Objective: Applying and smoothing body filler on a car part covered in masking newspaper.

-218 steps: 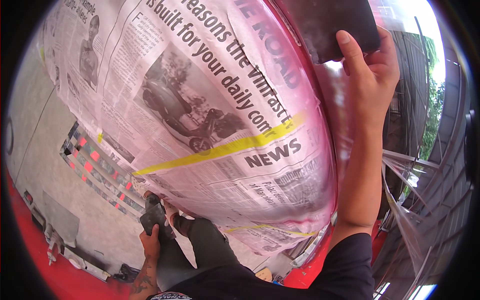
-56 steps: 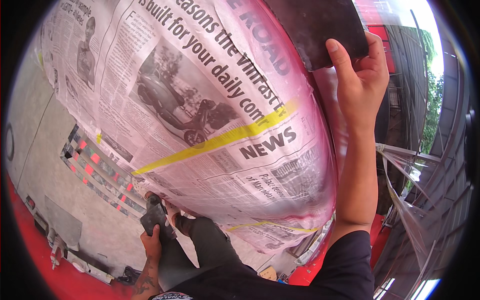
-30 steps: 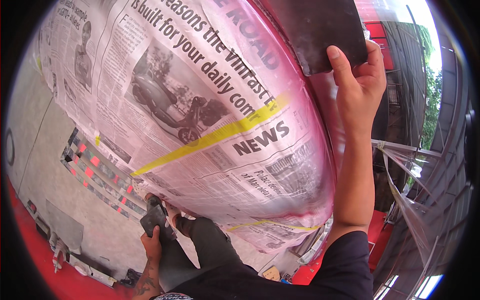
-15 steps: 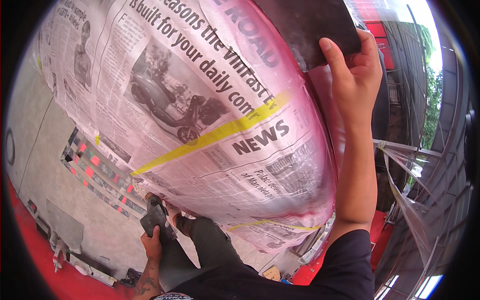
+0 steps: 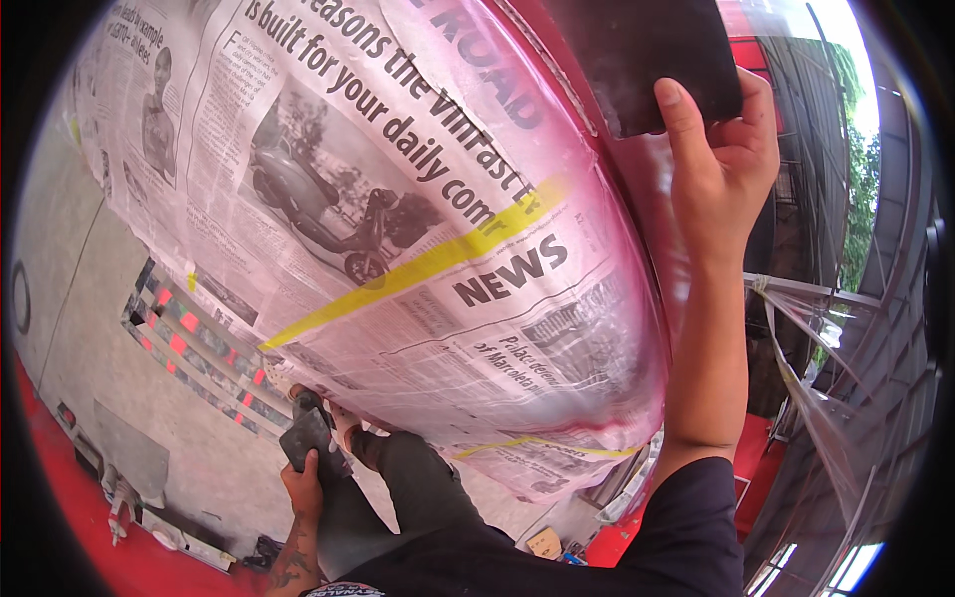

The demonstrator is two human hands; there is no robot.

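At the upper right, my right hand (image 5: 721,154) is closed on a black, flat rectangular pad (image 5: 667,55), thumb in front, against a glossy red-pink curved panel (image 5: 657,224). Left of the pad, newspaper (image 5: 418,129) covers the curved surface, fastened with yellow tape (image 5: 418,264) and dusted pink toward the panel's edge. Low on the left, beside my legs, my left hand (image 5: 303,478) grips a dark rounded-rectangular object (image 5: 306,438); I cannot tell exactly what it is.
Below lies grey concrete flooring (image 5: 75,279) with a chequered grey-and-red strip arrangement (image 5: 179,343). Metal tools (image 5: 119,507) sit by a red surface at lower left. At right hang plastic sheeting (image 5: 811,398) and metal framing (image 5: 851,298), with foliage beyond.
My right hand and black pad have shifted slightly right since half a second ago, and sit a little lower than in the oldest frame. My left hand looks unchanged.
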